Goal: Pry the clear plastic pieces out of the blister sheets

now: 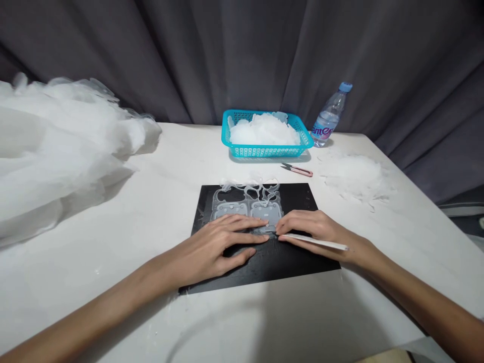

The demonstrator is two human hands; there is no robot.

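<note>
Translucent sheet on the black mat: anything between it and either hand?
Nothing visible. The left hand lies partly over the translucent sheet; the right hand, holding a thin white stick, is at its near right edge. Curled strips sit at the far side.

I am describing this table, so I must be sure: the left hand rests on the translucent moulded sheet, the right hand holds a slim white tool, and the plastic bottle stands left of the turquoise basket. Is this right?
No: the head view shows the plastic bottle right of the turquoise basket, not left. The rest stands: left hand on the sheet, right hand holding the tool.
</note>
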